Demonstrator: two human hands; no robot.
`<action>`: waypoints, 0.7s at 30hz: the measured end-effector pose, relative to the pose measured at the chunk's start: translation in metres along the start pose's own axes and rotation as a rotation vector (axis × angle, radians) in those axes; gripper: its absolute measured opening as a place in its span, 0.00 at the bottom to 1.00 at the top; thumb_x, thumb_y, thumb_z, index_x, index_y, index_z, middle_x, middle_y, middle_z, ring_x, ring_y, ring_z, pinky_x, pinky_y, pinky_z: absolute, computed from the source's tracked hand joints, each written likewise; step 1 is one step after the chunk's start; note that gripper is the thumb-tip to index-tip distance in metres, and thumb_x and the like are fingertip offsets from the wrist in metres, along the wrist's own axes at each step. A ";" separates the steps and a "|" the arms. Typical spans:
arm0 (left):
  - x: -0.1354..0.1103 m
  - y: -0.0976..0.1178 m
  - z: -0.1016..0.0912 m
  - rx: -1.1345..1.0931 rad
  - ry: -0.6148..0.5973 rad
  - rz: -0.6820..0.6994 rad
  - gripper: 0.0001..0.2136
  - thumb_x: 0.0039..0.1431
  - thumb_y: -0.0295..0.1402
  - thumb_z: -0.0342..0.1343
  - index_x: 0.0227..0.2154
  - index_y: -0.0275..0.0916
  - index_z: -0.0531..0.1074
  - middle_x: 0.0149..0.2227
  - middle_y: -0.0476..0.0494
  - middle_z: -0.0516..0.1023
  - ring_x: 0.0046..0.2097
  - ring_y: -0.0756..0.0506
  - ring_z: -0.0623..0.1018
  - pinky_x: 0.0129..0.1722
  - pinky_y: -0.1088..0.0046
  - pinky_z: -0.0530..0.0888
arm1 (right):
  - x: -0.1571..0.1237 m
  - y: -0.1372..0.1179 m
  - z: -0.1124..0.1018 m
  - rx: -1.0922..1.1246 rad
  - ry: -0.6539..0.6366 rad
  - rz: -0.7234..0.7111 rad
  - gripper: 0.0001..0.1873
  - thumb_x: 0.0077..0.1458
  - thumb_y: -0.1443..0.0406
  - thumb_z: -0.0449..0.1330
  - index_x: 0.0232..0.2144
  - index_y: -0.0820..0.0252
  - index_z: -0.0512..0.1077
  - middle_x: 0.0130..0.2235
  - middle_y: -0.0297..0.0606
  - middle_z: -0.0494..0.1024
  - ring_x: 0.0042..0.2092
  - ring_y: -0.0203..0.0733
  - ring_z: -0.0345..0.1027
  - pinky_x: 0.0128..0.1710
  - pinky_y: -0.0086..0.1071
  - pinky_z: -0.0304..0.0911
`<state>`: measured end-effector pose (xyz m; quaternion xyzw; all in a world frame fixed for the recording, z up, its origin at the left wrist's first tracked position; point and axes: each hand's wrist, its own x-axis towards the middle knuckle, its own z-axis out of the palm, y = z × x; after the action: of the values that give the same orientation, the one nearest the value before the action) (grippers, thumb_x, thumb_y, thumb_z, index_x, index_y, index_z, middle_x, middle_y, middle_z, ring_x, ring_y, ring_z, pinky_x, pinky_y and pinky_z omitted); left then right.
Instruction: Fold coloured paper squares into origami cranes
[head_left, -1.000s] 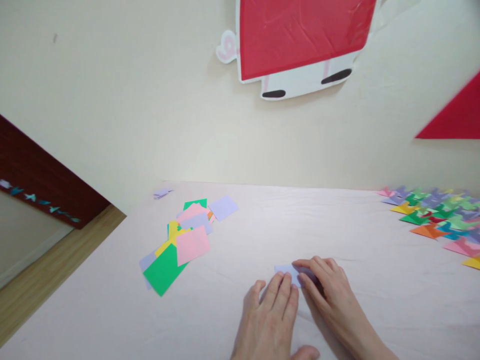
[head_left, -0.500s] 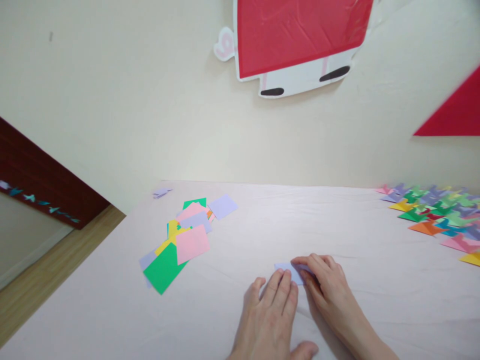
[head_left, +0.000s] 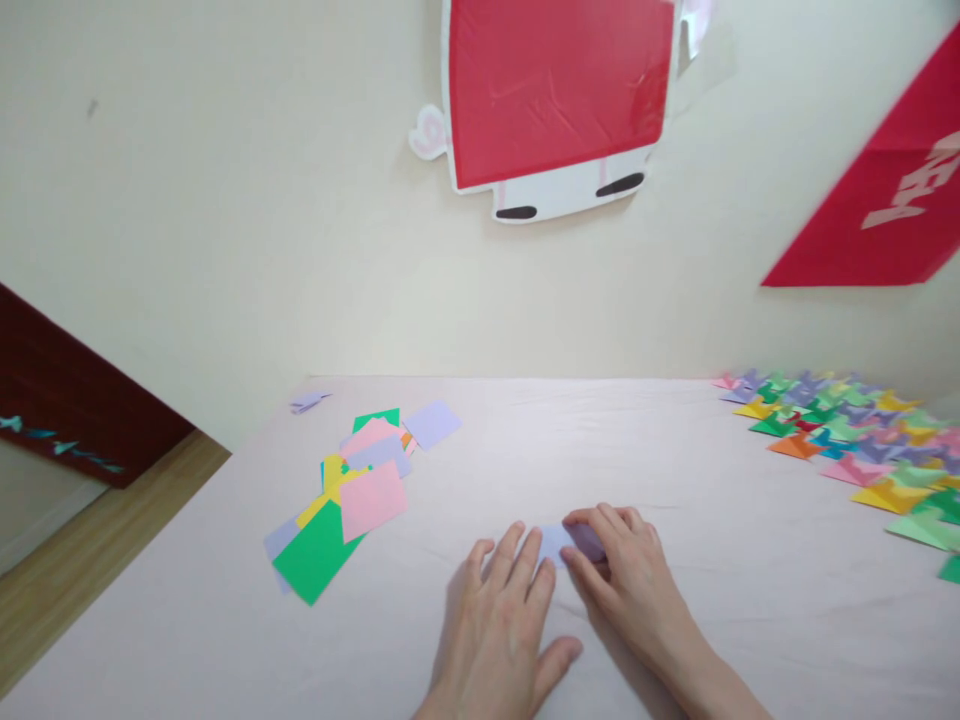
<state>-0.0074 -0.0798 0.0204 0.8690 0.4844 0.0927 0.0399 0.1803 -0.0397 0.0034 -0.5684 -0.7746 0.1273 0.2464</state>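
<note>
A small lavender sheet of origami paper (head_left: 554, 545) lies on the pale table cover, partly covered by both hands. My left hand (head_left: 501, 610) rests flat at its left end, fingers spread and thumb held out to the side. With thumb and fingertips, my right hand (head_left: 626, 565) pinches the paper's right part, where a darker lavender flap stands raised between the fingers. The exact fold is partly hidden by the right hand.
Loose coloured sheets (head_left: 322, 550) overlap on the left, with a lavender square (head_left: 433, 425) beside them. A small folded lavender piece (head_left: 310, 401) lies at the far left corner. Rows of folded paper figures (head_left: 855, 468) fill the right side. A wall (head_left: 570, 310) stands behind the table.
My left fingers have moved left off the middle of the paper and spread wider. My right hand now holds a darker flap raised. The camera view has turned slightly right.
</note>
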 end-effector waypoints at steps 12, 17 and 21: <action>-0.002 0.001 -0.005 0.030 0.054 -0.023 0.21 0.63 0.50 0.53 0.53 0.45 0.70 0.61 0.42 0.67 0.61 0.35 0.66 0.57 0.49 0.63 | -0.007 0.018 0.001 0.022 0.077 0.054 0.22 0.56 0.68 0.54 0.54 0.54 0.67 0.45 0.41 0.75 0.44 0.49 0.66 0.42 0.42 0.60; -0.004 -0.005 -0.002 0.028 0.096 -0.091 0.16 0.64 0.46 0.54 0.49 0.44 0.72 0.60 0.42 0.69 0.60 0.36 0.67 0.56 0.51 0.64 | -0.010 0.040 -0.004 0.119 0.125 0.051 0.21 0.54 0.69 0.52 0.51 0.55 0.69 0.44 0.42 0.75 0.45 0.49 0.67 0.45 0.44 0.63; 0.006 -0.011 0.007 0.034 0.198 -0.146 0.23 0.62 0.42 0.56 0.57 0.37 0.65 0.60 0.35 0.67 0.61 0.36 0.66 0.56 0.54 0.66 | -0.008 0.040 -0.008 0.199 0.097 0.065 0.15 0.58 0.65 0.50 0.41 0.54 0.75 0.43 0.42 0.75 0.45 0.49 0.67 0.48 0.46 0.63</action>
<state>-0.0118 -0.0691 0.0121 0.8186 0.5496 0.1664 -0.0162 0.2190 -0.0356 -0.0107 -0.5716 -0.7264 0.1836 0.3346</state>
